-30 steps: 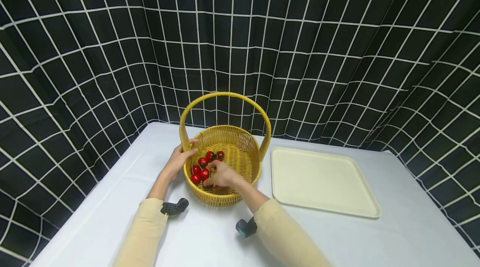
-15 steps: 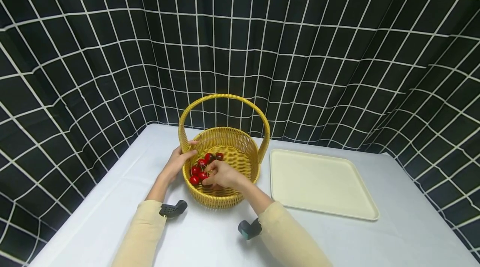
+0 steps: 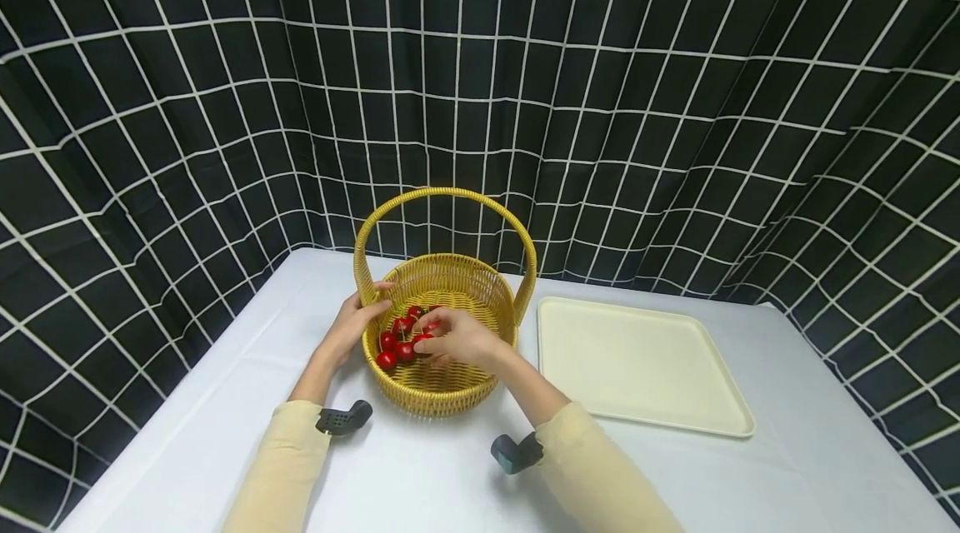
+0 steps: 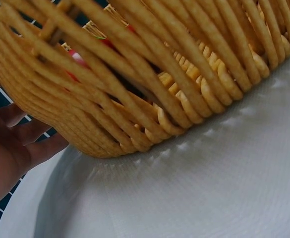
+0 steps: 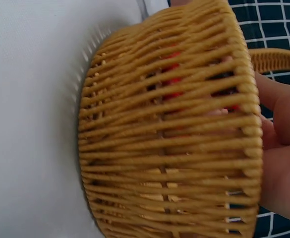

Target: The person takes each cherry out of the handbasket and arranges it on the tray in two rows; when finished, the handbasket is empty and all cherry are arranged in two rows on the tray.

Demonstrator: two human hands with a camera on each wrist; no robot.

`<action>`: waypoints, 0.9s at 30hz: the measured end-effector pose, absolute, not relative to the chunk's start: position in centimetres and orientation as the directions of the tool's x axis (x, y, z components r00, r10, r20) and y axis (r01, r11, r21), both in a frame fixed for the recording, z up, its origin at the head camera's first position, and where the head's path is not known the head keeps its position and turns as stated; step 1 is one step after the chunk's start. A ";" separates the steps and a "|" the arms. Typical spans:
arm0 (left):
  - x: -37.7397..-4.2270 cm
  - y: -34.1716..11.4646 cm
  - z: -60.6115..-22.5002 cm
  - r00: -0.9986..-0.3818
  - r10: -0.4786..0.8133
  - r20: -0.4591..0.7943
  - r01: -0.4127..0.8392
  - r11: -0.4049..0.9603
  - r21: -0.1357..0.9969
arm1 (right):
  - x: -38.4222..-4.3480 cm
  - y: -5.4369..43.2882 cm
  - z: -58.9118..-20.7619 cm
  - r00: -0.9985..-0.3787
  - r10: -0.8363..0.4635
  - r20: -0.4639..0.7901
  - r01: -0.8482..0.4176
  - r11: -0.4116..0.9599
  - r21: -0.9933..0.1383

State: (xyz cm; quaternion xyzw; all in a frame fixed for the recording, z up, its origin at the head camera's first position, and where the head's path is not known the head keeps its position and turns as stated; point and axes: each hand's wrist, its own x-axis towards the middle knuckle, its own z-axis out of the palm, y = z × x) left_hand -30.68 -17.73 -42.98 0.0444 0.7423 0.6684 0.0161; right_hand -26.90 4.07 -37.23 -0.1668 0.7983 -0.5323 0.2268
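A yellow woven basket with a tall arched handle stands on the table. Several red cherries with stems lie in its left half. At the basket's left side, my left hand grips the rim by the handle's foot, thumb over the inside and fingers outside. My right hand reaches in over the front right, pinching a cherry between thumb and fingers, close beside the others. The wrist views look through the weave, which hides most of the fingers; only bits of red show behind it.
A cream rectangular tray lies flat to the right of the basket. A white cloth covers the table. Dark curtain with a white grid closes off the back and sides.
My right hand has lifted slightly and drawn a little right inside the basket, and a cherry now shows between its fingers. My left hand keeps its grip on the rim.
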 end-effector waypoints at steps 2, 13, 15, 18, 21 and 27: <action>-30.6 -17.8 -43.1 -0.996 0.084 0.031 0.039 0.100 0.994 | -26.8 4.4 -37.0 -0.845 -0.503 -0.183 -0.018 0.368 -0.930; -31.1 -17.9 -43.5 -0.996 0.078 0.042 0.050 0.108 0.993 | -26.8 6.9 -35.5 -0.852 -0.491 -0.180 0.026 0.303 -0.953; -31.0 -18.0 -43.4 -0.996 0.081 0.045 0.053 0.101 0.993 | -26.9 7.4 -35.4 -0.849 -0.498 -0.174 0.033 0.279 -0.960; -30.9 -18.0 -43.3 -0.995 0.087 0.040 0.048 0.092 0.995 | -27.0 8.1 -35.2 -0.844 -0.506 -0.179 0.055 0.249 -0.967; -30.8 -18.0 -43.3 -0.996 0.086 0.030 0.038 0.086 0.996 | -27.0 8.8 -35.0 -0.848 -0.501 -0.174 0.051 0.249 -0.967; -30.9 -17.9 -43.3 -0.996 0.083 0.030 0.037 0.086 0.996 | -26.7 10.1 -34.2 -0.865 -0.478 -0.155 0.031 0.257 -0.966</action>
